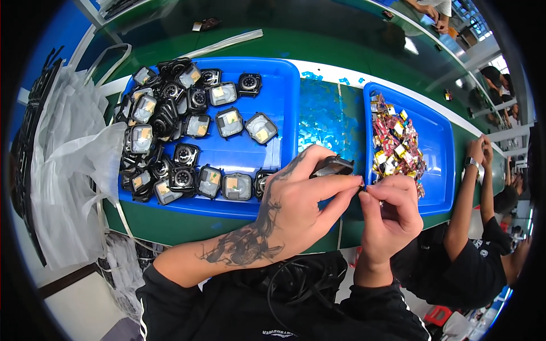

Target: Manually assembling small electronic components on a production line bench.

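My left hand is closed around a black smartwatch case, held above the gap between two blue trays. The tips of its thumb and forefinger meet just below the case. Close against them, my right hand pinches with thumb and forefinger; whatever small piece lies there is mostly hidden. The large blue tray on the left holds many black smartwatch cases, some face down with round sensor backs, others with grey insides up. In the smaller blue tray on the right lies a heap of small yellow, red and silver parts.
Small blue film pieces lie scattered on the green table between the trays. Translucent plastic sheets hang at the left. A white strip lies beyond the large tray. A co-worker's arms reach over the table at the right.
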`<move>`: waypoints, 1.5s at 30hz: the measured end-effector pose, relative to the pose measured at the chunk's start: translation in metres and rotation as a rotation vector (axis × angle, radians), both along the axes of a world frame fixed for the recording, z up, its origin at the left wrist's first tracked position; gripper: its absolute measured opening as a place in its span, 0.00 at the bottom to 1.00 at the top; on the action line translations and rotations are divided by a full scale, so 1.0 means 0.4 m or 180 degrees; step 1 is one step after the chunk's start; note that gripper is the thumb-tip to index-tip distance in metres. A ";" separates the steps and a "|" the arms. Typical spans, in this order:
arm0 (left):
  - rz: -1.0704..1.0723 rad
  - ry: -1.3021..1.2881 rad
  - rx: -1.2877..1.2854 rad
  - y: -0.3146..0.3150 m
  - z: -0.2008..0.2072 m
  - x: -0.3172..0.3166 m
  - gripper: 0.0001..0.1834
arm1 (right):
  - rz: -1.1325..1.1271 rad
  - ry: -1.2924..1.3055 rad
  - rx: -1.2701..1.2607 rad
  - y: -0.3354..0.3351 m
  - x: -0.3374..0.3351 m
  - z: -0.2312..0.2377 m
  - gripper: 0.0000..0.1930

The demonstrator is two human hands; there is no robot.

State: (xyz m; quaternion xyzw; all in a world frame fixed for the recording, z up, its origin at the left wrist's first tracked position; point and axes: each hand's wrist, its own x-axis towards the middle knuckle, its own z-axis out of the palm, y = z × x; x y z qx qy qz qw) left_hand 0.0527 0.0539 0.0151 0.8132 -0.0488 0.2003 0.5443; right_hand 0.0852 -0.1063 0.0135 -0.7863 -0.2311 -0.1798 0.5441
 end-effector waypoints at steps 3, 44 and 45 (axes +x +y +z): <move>0.0063 -0.0045 0.0026 -0.005 -0.005 0.001 0.14 | 0.0029 -0.0073 -0.0032 0.005 -0.003 0.000 0.12; -0.0034 -0.0380 0.0186 -0.009 -0.009 -0.002 0.16 | -0.0354 -0.0419 -0.0285 0.012 -0.018 -0.007 0.13; -0.0067 -0.0388 0.0168 -0.009 -0.008 -0.002 0.16 | -0.0355 -0.0432 -0.0321 0.010 -0.018 -0.006 0.13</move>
